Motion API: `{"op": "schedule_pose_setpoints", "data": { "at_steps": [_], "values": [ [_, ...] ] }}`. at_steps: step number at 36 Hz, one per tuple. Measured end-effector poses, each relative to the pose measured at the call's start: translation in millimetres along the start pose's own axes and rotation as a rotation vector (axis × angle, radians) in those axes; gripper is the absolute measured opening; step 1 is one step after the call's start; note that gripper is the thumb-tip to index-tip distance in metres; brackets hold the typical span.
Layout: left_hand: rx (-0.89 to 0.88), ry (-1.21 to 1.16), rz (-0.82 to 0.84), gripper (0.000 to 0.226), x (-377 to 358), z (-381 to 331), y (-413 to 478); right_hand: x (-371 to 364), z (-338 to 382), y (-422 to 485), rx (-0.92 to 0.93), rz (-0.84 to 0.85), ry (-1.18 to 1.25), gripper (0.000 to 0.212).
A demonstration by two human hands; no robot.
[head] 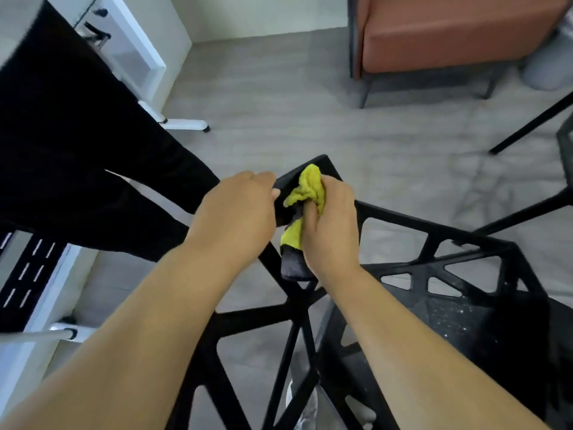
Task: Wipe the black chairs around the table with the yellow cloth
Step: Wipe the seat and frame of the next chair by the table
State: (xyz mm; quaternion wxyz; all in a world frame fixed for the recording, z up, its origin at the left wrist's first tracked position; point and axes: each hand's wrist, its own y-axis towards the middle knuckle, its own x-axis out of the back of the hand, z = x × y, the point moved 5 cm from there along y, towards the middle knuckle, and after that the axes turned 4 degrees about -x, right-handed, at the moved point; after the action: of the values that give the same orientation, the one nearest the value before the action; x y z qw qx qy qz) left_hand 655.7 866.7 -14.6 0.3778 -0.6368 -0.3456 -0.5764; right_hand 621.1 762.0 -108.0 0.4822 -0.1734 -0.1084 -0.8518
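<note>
Nearest, the right hand (325,225) holds its grip clamped on the yellow cloth (305,193), pressing it to the black chair (434,274) back's top corner. Beside it, the left hand (238,212) grips the rail, probably steadying the frame; beyond lies bare floor (279,103).

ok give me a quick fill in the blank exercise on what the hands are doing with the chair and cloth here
1. The right hand presses a cloth whose main colour is ____.
2. The left hand grips the top rail of the ____ chair.
3. Behind the chair stands a sofa coloured ____.

Missing words: yellow; black; orange
</note>
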Motion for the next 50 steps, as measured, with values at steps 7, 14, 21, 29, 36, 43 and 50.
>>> {"op": "schedule_pose_setpoints", "data": {
  "at_steps": [7, 14, 21, 29, 36, 43, 50],
  "values": [
    [-0.095, 0.117, 0.025, 0.033, 2, -2, 26, -8, -30, 12, -0.050, -0.102, -0.039, 0.033],
    [-0.156, 0.044, 0.053, 0.029, -3, -13, 40, 8, -46, 2, -0.079, -0.240, 0.075, 0.019],
    [-0.235, 0.101, 0.092, 0.018, -24, -39, 61, 14, -69, 30, -0.112, -0.208, -0.090, 0.024],
    [-0.191, 0.187, 0.041, 0.024, -32, -42, 62, 5, -105, 28, 0.019, -0.261, -0.243, 0.023],
    [-0.172, 0.206, -0.008, 0.026, -33, -42, 60, -2, -128, 13, -0.063, -0.229, -0.233, 0.028],
    [-0.207, 0.272, -0.077, 0.039, -36, -45, 55, -23, -171, -18, -0.317, -0.078, -0.285, 0.018],
    [-0.282, 0.293, -0.117, 0.057, -34, -42, 37, -4, -138, -22, -0.352, -0.049, -0.091, 0.024]
  ]
}}
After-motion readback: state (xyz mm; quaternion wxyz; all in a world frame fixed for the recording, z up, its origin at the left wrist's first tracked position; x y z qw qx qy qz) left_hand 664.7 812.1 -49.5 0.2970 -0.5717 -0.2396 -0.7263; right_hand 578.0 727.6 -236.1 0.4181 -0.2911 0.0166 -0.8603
